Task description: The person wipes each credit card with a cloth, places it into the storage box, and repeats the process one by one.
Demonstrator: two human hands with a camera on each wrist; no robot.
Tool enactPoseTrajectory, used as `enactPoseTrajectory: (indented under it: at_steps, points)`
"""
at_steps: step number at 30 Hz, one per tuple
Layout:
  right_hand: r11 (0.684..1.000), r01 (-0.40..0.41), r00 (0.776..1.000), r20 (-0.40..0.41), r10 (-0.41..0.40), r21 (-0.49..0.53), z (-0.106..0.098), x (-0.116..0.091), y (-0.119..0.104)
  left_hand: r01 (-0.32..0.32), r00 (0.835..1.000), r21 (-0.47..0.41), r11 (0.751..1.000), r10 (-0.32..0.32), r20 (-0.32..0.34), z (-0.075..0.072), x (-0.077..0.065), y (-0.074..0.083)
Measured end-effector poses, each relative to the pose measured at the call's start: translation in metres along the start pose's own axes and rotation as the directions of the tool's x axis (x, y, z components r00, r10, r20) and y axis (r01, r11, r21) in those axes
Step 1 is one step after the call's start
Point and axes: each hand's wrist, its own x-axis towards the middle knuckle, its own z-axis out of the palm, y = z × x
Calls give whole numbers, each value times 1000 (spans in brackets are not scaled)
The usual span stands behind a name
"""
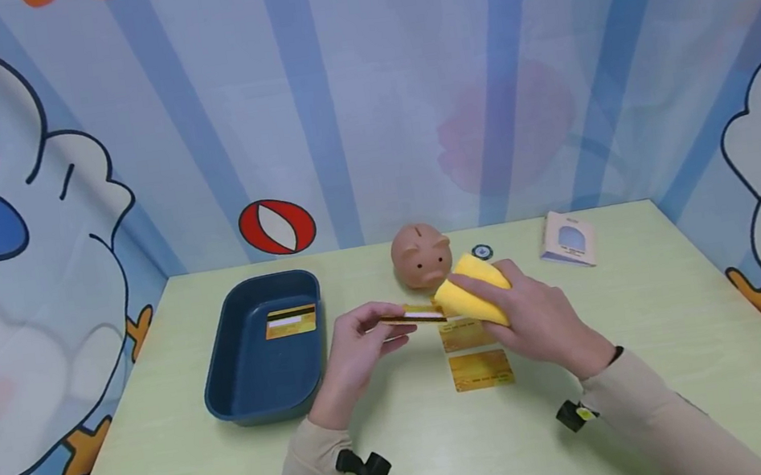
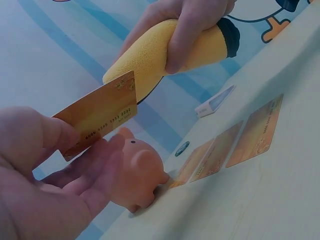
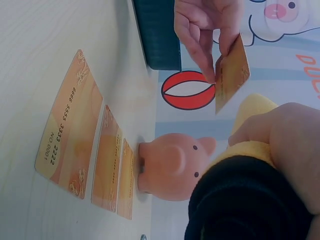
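Note:
My left hand (image 1: pixel 361 346) pinches a gold bank card (image 1: pixel 426 313) by one end, between thumb and fingers. In the head view its striped back shows; the left wrist view shows the numbered face. My right hand (image 1: pixel 538 317) grips a bunched yellow cloth (image 1: pixel 471 289) with a dark end, its fingers wrapped around it. The yellow tip overlaps the card's free end in the left wrist view. Below the hands, more gold cards (image 1: pixel 482 370) lie face up in a row on the table; the right wrist view shows three, the nearest card (image 3: pixel 67 130) the largest.
At the left, a dark blue tray (image 1: pixel 223 365) holds one gold card (image 1: pixel 290 321), striped side up. A pink piggy bank (image 1: pixel 419 255) stands just behind the hands. Beside it lies a poker chip (image 1: pixel 482 252). A small pink booklet (image 1: pixel 567 239) sits at the back right.

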Motion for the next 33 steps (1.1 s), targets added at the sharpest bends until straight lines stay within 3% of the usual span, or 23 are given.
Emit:
enactPoseTrajectory:
  at_steps: [14,24,33]
  points:
    - [1000,-1,1000,9,1,2,-2,1,-1,-32,994,13,999,30,107,-3,-1,-2]
    - [1000,-2,1000,3,2,10,-2,0,-2,7,992,10,1000,-8,124,-3,-1,0]
    - [1000,26,1000,-13,-26,11,-3,4,-7,1,990,-11,1000,1,140,-4,0,1]
